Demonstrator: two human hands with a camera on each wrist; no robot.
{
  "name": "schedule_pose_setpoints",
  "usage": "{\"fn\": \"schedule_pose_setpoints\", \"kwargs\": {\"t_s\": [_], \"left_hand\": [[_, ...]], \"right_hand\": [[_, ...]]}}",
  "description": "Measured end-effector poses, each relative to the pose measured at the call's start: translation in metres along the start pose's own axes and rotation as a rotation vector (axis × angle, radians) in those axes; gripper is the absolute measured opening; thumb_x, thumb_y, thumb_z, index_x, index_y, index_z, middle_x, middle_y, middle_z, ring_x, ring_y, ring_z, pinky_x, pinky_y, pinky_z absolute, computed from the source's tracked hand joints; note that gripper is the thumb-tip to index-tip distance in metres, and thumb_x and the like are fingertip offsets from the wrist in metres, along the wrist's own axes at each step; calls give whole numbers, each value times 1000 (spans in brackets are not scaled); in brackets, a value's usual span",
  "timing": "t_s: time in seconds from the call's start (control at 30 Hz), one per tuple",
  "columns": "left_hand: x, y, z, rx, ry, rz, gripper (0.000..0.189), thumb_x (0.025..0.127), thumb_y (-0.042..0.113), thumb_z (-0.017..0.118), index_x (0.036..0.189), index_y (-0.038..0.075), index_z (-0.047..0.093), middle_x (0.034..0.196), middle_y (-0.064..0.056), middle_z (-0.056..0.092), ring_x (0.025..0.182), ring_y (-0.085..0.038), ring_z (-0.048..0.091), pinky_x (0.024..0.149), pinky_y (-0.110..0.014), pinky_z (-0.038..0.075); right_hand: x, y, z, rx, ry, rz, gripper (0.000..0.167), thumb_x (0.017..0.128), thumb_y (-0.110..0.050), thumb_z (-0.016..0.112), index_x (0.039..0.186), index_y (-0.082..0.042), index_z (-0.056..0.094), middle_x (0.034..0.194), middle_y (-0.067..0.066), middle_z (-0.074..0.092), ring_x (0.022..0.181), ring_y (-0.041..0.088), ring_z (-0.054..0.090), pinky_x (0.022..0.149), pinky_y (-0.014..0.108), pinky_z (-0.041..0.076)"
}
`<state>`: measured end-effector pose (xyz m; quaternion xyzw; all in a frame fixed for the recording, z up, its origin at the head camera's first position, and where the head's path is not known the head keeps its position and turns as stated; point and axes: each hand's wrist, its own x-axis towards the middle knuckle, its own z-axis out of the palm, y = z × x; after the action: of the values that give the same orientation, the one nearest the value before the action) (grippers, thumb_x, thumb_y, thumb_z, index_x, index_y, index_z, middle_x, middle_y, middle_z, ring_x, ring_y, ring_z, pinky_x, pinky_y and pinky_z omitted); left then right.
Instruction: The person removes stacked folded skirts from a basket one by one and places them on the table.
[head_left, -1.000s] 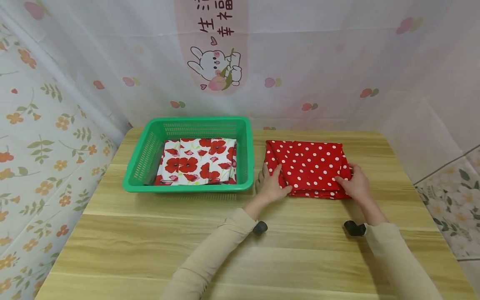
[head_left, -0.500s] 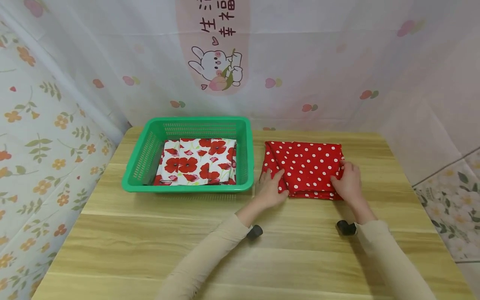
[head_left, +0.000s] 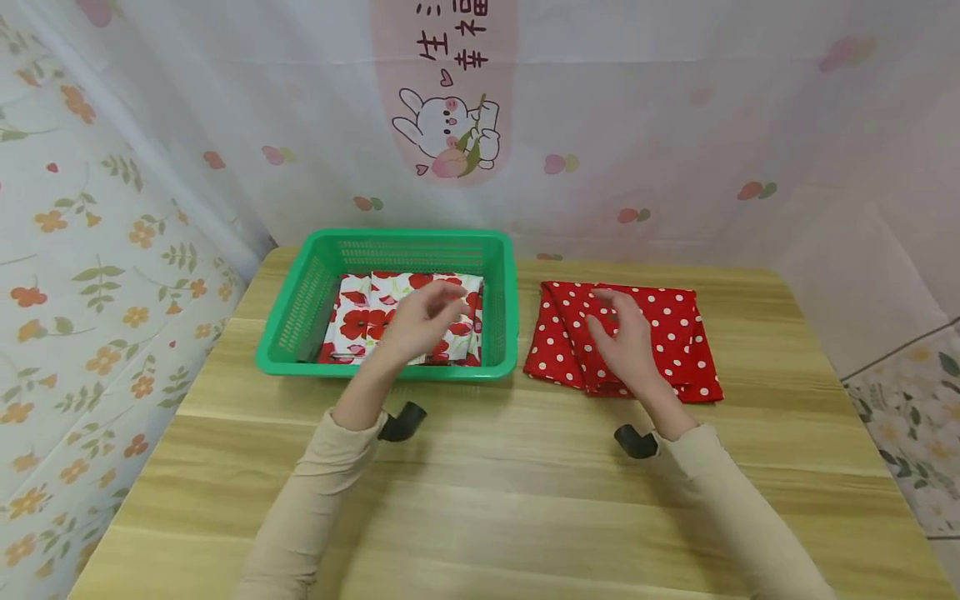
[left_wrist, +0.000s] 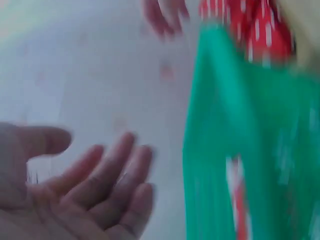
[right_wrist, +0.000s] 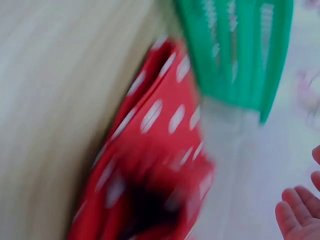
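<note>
My left hand (head_left: 423, 323) hovers over the front of a green plastic basket (head_left: 517, 308), with its fingers loosely bent and nothing in them. In that basket lies a folded white cloth with red poppies (head_left: 352, 321), partly covered by the hand. To the right, a folded red cloth with white polka dots (head_left: 671, 333) lies flat on the table. Above it is my right hand (head_left: 628, 340), holding nothing, thumb and fingers spread apart. The left wrist view shows the left palm and relaxed fingers (left_wrist: 125, 185). In the right wrist view, the dotted cloth (right_wrist: 160, 125) is blurred.
A pale wooden table (head_left: 480, 500) carries both things. A white curtain (head_left: 637, 125) with a rabbit print hangs behind it, and a flowered curtain (head_left: 112, 333) lines the left side. Black curved pieces (head_left: 405, 422) stick out at both wrists.
Both hands have let go of the dotted cloth. The left moved left over the basket, the right moved left over the cloth. The cloth's right edge now spreads out wider. The view shifted slightly.
</note>
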<state>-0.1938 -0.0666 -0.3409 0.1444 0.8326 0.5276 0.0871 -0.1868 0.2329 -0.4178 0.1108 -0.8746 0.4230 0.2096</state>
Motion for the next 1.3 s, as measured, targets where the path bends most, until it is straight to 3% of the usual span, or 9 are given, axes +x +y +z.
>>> {"fn": "schedule_pose_setpoints", "kwargs": {"t_s": [0.1,0.2,0.37,0.5,0.7,0.87,0.97,1.13,1.3], "left_hand": [[7,-16,-41,93,41,-123,32,97,18,46,124,2,52,111,-17,62,99,-31,57,75,-36,46],[11,-31,-75,134,67,-250,38,98,19,40,129,-3,46,118,-22,58,109,-34,54,89,-42,44],[9,-50,-105,117,56,-382,44,100,20,37,135,-7,38,127,-28,51,117,-38,49,98,-45,38],[6,-55,-113,107,51,-415,47,99,20,36,137,-9,34,133,-29,43,120,-40,44,100,-49,35],[1,-59,-118,167,17,-506,55,99,23,36,141,-10,24,145,-28,25,130,-42,28,104,-60,24],[4,-64,-120,177,1,-569,58,98,24,37,142,-11,22,145,-28,24,130,-42,29,105,-55,28],[7,-68,-121,169,5,-609,62,97,25,37,142,-13,18,146,-29,22,132,-43,27,106,-55,27],[11,-75,-123,146,14,-677,69,95,24,38,142,-15,8,147,-31,13,134,-45,20,105,-60,23],[17,-79,-124,157,12,-746,68,95,25,39,142,-14,8,146,-30,16,133,-45,23,103,-56,30]], "right_hand": [[8,-21,14,63,-56,-44,39,85,1,62,122,5,52,119,21,55,107,35,54,87,52,46],[14,-39,27,119,-125,-78,38,85,1,62,121,4,53,118,19,56,106,33,55,88,50,47],[21,-57,42,177,-183,-105,38,84,2,62,121,5,53,118,18,56,107,33,55,89,49,48],[25,-66,51,193,-192,-100,36,86,1,62,121,5,53,118,18,56,107,32,55,90,46,47],[30,-79,66,211,-256,-80,35,87,-1,61,120,5,53,117,18,56,107,30,55,92,46,46],[38,-89,77,247,-353,-29,35,88,-2,60,121,7,52,120,21,55,110,33,54,95,47,44],[44,-94,83,263,-420,72,37,89,-6,59,123,6,50,122,22,54,113,33,53,98,45,42],[56,-99,95,246,-523,321,42,91,-16,58,128,2,48,126,17,53,115,29,51,96,42,43],[66,-104,106,295,-594,541,54,93,-21,53,138,3,37,137,17,44,119,32,45,101,44,37]]}}
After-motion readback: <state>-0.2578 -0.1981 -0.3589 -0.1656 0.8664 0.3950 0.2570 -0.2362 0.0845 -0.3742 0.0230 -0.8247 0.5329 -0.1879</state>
